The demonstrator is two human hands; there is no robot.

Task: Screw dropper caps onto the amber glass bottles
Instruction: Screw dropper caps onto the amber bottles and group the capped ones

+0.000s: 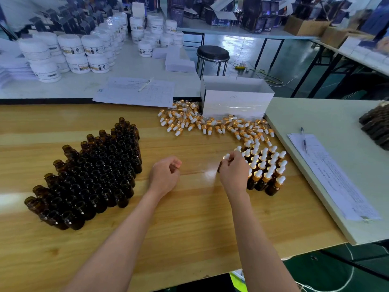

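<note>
Head view: a small share capped, most bottles left to do.
The right hand (233, 171) grips a capped bottle (220, 167) at the edge of the finished cluster (265, 165); the left hand (165, 175) is clenched, seemingly empty. The open amber bottles (90, 173) far outnumber those done. Loose dropper caps (210, 123) lie beside a white box (235, 100), its contents hidden.
</note>
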